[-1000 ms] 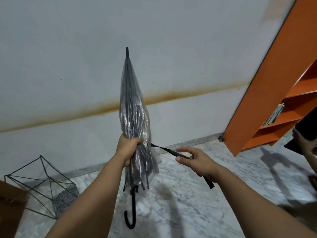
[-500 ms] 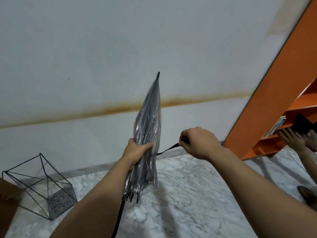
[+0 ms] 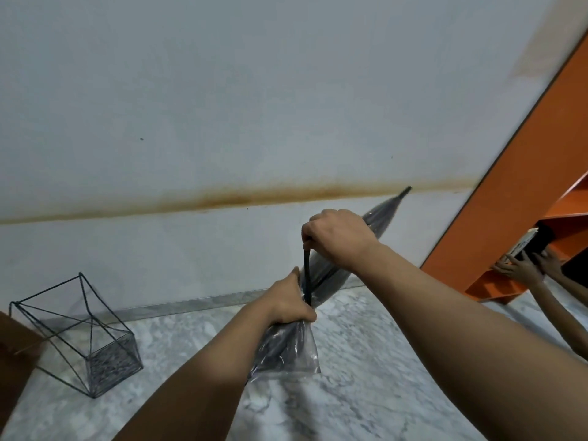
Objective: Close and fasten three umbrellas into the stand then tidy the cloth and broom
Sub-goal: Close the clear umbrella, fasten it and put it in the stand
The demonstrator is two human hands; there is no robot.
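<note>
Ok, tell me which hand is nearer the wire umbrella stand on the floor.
Left. The left hand grips the folded umbrella at its middle, right of the wire stand. The right hand pinches the black strap higher up and farther right.

White wall [image 3: 254,90] across the far side, crossed by a brown stain band [image 3: 241,198]. Grey-veined marble floor [image 3: 366,393] below, edged by a pale skirting strip [image 3: 191,305]. Orange shelf unit [image 3: 521,198] leaning into view at right, another person's hands [image 3: 521,267] at a dark item on it. Brown cardboard edge [image 3: 14,361] at near left.
</note>
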